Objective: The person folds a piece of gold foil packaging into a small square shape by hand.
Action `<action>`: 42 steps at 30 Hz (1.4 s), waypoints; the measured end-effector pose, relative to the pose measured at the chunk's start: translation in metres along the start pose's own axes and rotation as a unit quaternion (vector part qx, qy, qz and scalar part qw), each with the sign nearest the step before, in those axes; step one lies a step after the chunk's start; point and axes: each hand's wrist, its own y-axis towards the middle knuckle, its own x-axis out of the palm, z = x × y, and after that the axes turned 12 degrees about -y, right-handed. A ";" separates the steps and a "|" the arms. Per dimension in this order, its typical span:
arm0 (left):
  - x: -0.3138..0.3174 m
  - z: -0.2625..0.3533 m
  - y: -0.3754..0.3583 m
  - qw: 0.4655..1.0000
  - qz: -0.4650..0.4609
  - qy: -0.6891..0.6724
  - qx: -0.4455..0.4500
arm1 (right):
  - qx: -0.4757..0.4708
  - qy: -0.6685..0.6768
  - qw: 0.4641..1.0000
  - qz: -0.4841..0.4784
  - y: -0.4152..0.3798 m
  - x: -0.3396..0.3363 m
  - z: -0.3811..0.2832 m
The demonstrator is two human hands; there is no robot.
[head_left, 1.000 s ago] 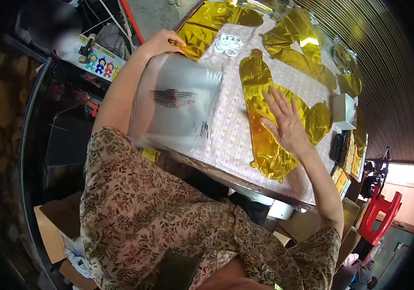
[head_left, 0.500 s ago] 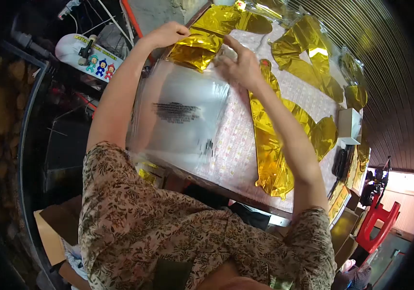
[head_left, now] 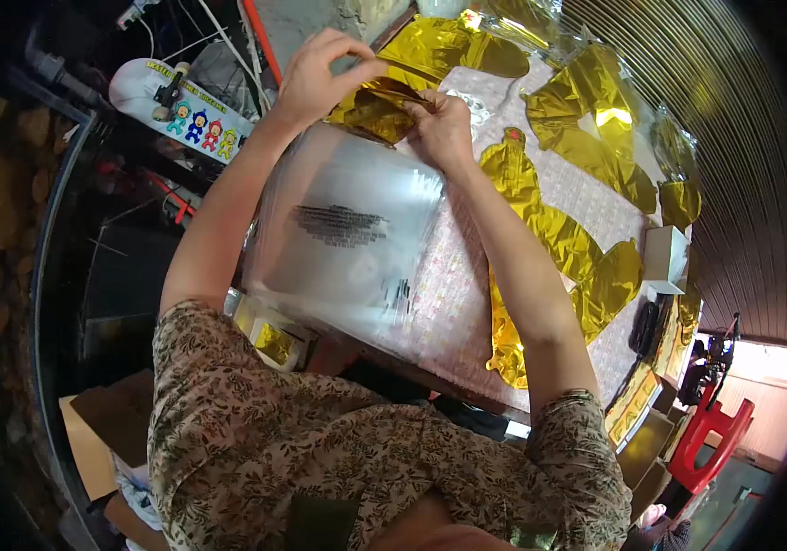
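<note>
My left hand (head_left: pixel 320 81) is raised at the far end of the table, thumb and fingers meeting in a pinch at the top edge of a folded gold foil balloon (head_left: pixel 366 118). Opposite it, my right hand (head_left: pixel 446 127) grips the other side of the same foil with its fingers closed. Below the foil lies a stack of clear plastic bags (head_left: pixel 338 266) with black print. Right of my right forearm, another gold foil balloon (head_left: pixel 563 234) is spread flat on the patterned table cover (head_left: pixel 448 303).
More gold foil balloons (head_left: pixel 595 119) lie at the back right, beside a corrugated wall (head_left: pixel 733 184). A small white box (head_left: pixel 664 257) and a black object (head_left: pixel 646 326) are at the table's right edge. A skateboard deck (head_left: pixel 141 92) stands left; a red plastic stool (head_left: pixel 715 436) is lower right.
My right hand has moved in from beside the foil and closed on it. My left hand has shifted slightly right into a pinch, and the foil's opening looks narrower.
</note>
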 end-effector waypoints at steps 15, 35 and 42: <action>-0.003 -0.005 -0.023 0.998 -0.048 -0.018 0.026 | 0.043 0.154 0.986 -0.050 -0.007 -0.029 -0.063; -0.010 -0.010 -0.043 0.995 -0.094 0.005 0.010 | 0.020 0.029 0.996 0.081 0.013 -0.017 -0.031; -0.004 -0.019 -0.029 0.994 -0.103 0.027 -0.012 | -0.157 -0.017 0.987 0.014 0.018 -0.019 -0.027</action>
